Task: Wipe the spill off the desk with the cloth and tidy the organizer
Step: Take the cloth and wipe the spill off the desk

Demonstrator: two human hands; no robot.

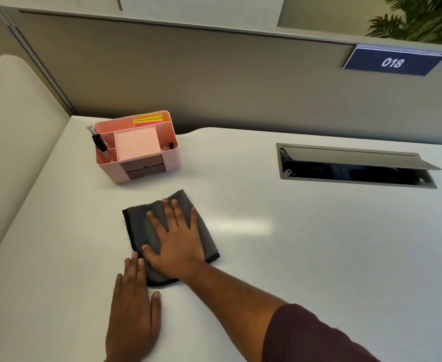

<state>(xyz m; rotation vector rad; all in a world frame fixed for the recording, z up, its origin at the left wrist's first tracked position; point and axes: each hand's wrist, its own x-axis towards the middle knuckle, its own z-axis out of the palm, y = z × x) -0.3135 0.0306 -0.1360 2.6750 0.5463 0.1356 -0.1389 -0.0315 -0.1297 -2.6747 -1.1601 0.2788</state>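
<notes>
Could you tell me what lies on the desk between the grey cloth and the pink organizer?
Nothing: in the head view only bare desk separates the cloth from the organizer.

We see an office cubicle: grey fabric partition [214, 74], blue numbered plate "018" [392, 62], white laminate desk [319, 257] beyond our fingers.

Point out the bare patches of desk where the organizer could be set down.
Bare desk runs between the cloth and the open cable hatch, and on toward the near right edge. The near left strip is bare too. It is crowded around the left hand, the right hand and the organizer.
</notes>
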